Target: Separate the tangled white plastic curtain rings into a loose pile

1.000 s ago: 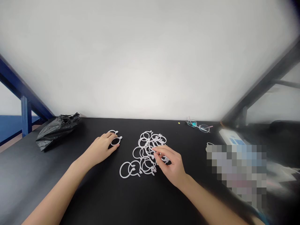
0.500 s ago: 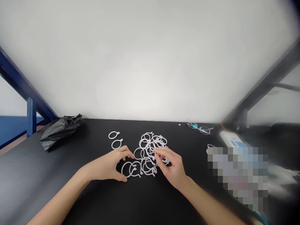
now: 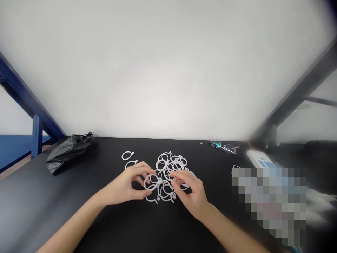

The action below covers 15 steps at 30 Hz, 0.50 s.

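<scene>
A heap of several white plastic rings [image 3: 170, 165] lies on the black table [image 3: 110, 225]. My left hand [image 3: 126, 184] pinches one white ring [image 3: 150, 182] at the heap's left edge, fingers curled around it. My right hand [image 3: 190, 191] rests on the heap's right side, its fingertips closed on rings there. Two separate white rings lie apart at the left: one ring [image 3: 127, 155] farther back, and another ring [image 3: 131, 163] partly hidden behind my left fingers.
A crumpled black plastic bag [image 3: 68, 150] sits at the table's far left. A pair of glasses [image 3: 223, 147] lies at the back right. A white and blue box [image 3: 261, 161] and a blurred area are at the right. A white wall stands behind.
My left hand left the two separate rings, came right to the heap and closed on a ring at its left edge, lifting it slightly. My right hand stayed on the heap.
</scene>
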Available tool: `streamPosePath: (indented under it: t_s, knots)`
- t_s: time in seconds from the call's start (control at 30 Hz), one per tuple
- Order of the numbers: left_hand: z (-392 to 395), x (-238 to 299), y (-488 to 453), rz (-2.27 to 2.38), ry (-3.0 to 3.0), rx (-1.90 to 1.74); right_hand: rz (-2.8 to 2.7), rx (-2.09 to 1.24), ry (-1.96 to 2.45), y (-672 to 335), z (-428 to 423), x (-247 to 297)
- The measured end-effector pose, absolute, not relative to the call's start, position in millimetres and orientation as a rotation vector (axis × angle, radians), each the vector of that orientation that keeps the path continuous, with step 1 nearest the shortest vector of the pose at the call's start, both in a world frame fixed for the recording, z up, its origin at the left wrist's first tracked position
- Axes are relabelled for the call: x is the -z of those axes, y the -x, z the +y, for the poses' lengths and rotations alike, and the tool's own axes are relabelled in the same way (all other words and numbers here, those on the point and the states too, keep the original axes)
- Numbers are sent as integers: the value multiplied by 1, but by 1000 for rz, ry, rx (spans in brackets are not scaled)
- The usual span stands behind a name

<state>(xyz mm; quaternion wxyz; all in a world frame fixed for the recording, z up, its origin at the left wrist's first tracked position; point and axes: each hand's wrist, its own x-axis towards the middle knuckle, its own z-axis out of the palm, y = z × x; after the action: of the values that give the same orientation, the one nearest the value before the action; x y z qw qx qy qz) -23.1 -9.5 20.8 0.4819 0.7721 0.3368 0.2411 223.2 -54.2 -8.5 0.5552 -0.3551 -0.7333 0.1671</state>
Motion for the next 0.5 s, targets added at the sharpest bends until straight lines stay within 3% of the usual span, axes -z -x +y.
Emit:
streamPosePath:
  t_s: [0.17,0.5]
  knots:
    - [-20,-7,1,670,-1689,-704,-1773,-550,839,-224,-54,9]
    - [-19,0,-7,670,-1548,-858,-1730,-558,857,-222,-55,6]
